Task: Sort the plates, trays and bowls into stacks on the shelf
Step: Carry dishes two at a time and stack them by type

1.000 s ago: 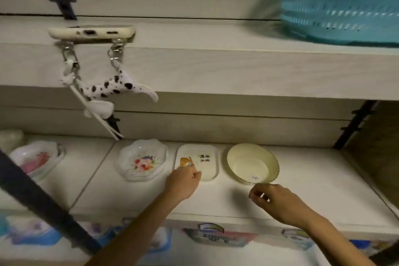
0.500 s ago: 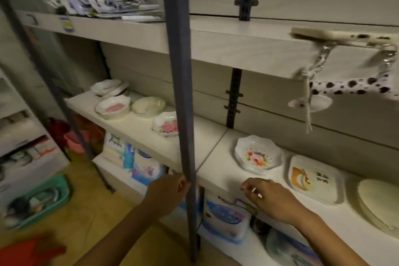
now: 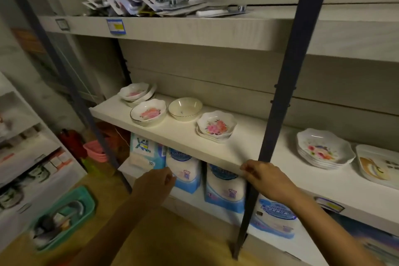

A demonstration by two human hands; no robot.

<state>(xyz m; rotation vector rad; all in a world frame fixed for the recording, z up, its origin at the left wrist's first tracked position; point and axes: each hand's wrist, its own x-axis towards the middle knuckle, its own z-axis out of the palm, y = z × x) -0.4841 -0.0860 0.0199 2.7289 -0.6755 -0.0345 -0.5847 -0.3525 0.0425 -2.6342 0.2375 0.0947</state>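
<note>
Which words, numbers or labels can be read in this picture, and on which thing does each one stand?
"50": on the white and blue pack under the shelf.
Blue packs: printed brand line too blurred to read.
Rectangular tray: dark characters, too blurred.
Blue shelf tag: too small to read.
Lower shelf tag: blurred.

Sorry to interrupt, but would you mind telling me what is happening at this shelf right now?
A person is sorting dishes on the middle shelf. Both hands are empty: the left hand hangs below the shelf edge, and the right hand is at the edge by the dark upright post. Floral plates, a plain cream bowl and a tray sit in separate spots.
</note>
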